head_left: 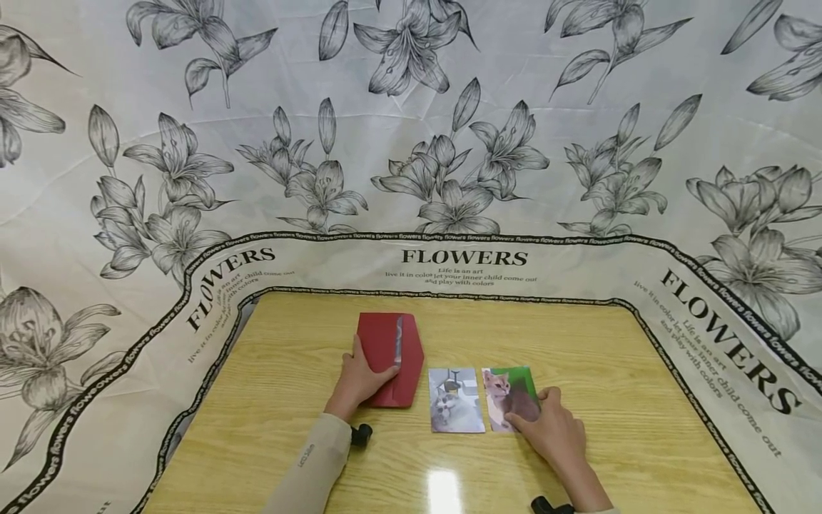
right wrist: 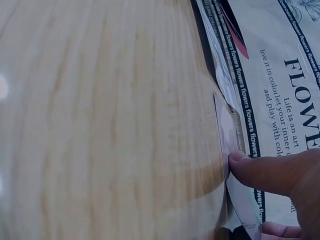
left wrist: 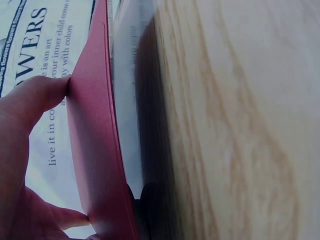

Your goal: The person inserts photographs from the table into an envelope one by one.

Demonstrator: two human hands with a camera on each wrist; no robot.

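White flower-print cloth (head_left: pixel 347 268) rises behind a yellow wood-grain table (head_left: pixel 578 335); on it, my left grip (head_left: pixel 362 380) holds a red envelope (head_left: pixel 381 343), my right grip (head_left: pixel 557 432) a ginger-cat photo (head_left: pixel 514 392), a second photo (head_left: pixel 457 401) between.

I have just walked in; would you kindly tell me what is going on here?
At a wooden table, a person's left hand grips a red envelope, a strip of something bluish showing at its opening. The right hand holds a cat picture with a green background. A second, paler cat picture lies on the table between them, touched by neither hand.
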